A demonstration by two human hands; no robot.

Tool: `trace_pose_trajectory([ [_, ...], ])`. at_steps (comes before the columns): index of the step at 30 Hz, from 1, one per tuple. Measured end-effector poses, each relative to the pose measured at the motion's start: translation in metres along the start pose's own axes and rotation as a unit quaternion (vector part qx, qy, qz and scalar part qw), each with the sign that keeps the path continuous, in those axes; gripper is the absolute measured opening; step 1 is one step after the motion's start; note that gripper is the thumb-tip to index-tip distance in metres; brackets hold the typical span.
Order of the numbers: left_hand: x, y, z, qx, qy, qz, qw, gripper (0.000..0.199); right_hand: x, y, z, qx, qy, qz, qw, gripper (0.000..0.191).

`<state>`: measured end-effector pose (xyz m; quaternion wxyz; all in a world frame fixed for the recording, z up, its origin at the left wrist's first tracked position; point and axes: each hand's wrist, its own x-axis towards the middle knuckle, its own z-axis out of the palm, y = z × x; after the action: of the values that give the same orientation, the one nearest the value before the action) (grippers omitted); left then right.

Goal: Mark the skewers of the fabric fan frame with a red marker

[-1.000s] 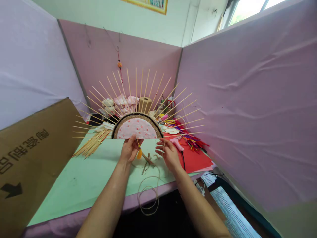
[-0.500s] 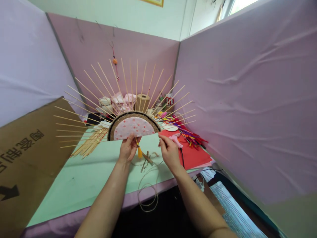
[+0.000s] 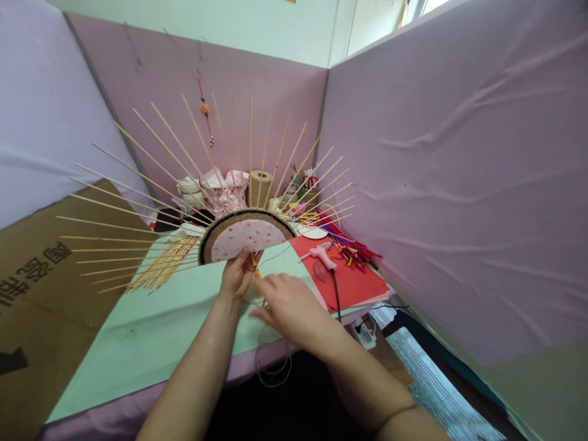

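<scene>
At frame centre, a half-round panel [image 3: 250,237] rayed with sticks [image 3: 251,147] is held by the left hand [image 3: 236,275]; the right hand [image 3: 289,306] is blurred, its grip unclear.

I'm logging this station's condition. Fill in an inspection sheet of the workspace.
Surface: pale green cover, dark mark at left.
Work pieces: half-round frame with radiating sticks; yellow tassel, partly hidden; twine looping past the cover's near edge.
Clutter: pink glue gun on red sheets; stick bundle; coloured stems; spool.
Grips: left grip holds the frame's straight edge; right grip blurred, its hold unclear.
Cables: black cord runs from the glue gun; white power strip, lower right.
Surroundings: lilac-pink partitions; cardboard box at left.
</scene>
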<state>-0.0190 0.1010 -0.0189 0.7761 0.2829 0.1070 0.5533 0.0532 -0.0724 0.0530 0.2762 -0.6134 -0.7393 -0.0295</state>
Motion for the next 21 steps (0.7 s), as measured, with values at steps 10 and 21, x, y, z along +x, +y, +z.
trace_pose_trajectory([
  [10, 0.006, 0.010, -0.004, -0.031, 0.012, -0.008, 0.999, 0.015, -0.021, 0.132, -0.017, -0.089, -0.024, 0.334, 0.938, 0.020],
  [21, 0.007, 0.010, -0.004, -0.037, 0.031, 0.003, 0.999, 0.008, 0.000, 0.189, 0.030, -0.042, 0.069, 0.456, 0.886, 0.041],
])
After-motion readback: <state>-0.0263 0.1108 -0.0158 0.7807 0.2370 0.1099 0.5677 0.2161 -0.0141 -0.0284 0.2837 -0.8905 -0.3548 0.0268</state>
